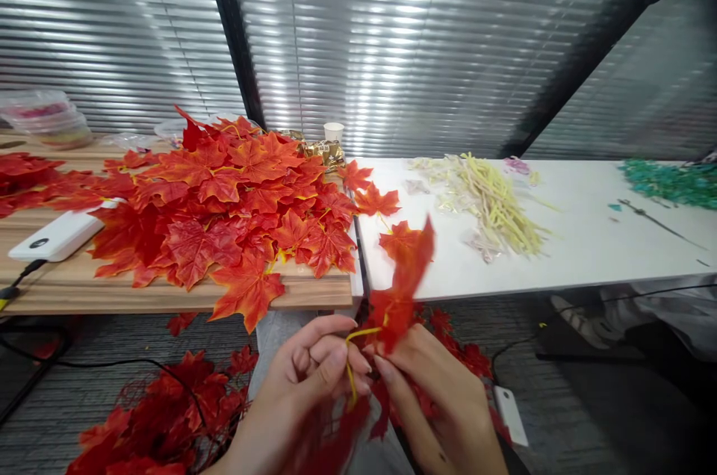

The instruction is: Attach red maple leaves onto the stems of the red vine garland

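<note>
Just in front of the table edge, my left hand (317, 374) pinches a thin yellow stem (352, 374) between thumb and fingers. My right hand (434, 393) is closed beside it, fingertips on the base of a red artificial maple leaf (408, 284). That leaf stands up, blurred, above the right hand, and the yellow stem bends across to it. More red leaves hang below both hands, partly hidden by them. A large heap of red-orange artificial maple leaves (235, 199) lies on the wooden table, a few spilling onto the white table.
Yellow strips (496, 206) and green pieces (672, 180) lie on the white table (582, 236). A white power bank (61, 230) with a cable sits on the wooden table, near a paper cup (334, 132). Red leaves (168, 415) and another white device (510, 415) are lower down.
</note>
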A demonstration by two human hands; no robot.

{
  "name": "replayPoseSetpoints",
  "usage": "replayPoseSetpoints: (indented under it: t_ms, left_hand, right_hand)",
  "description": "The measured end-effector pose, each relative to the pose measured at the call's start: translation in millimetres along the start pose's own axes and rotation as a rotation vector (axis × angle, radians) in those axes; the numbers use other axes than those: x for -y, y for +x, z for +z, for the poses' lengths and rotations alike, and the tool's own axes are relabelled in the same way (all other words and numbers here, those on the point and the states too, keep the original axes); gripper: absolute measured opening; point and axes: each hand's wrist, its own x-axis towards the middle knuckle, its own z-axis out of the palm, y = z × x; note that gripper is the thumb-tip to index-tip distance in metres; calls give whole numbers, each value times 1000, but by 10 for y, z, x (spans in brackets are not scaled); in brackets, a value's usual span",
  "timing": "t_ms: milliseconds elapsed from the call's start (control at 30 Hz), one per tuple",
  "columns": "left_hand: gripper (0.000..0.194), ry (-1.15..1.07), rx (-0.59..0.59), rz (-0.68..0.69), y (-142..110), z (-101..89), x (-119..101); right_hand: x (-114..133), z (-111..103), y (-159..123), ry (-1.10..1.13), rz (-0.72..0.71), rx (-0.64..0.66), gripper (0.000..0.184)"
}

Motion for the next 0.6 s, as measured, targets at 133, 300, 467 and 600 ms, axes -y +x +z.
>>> replayPoseSetpoints:
  t_ms: [133, 300, 467, 600]
  left_hand:
    - [25, 79, 2, 133, -39, 32, -4]
    - [26, 175, 0, 237, -12, -7, 3]
    - [25, 313, -116, 293, -24, 24, -56]
    - [17, 439, -180, 424, -13, 52, -70]
  right_hand:
    - [24, 10, -21, -3, -3, -11, 16]
    - [42, 94, -74, 96, 91, -14, 17]
    - [28, 40, -43, 6, 1, 25, 16]
    - [6, -39, 22, -149, -123, 51, 23]
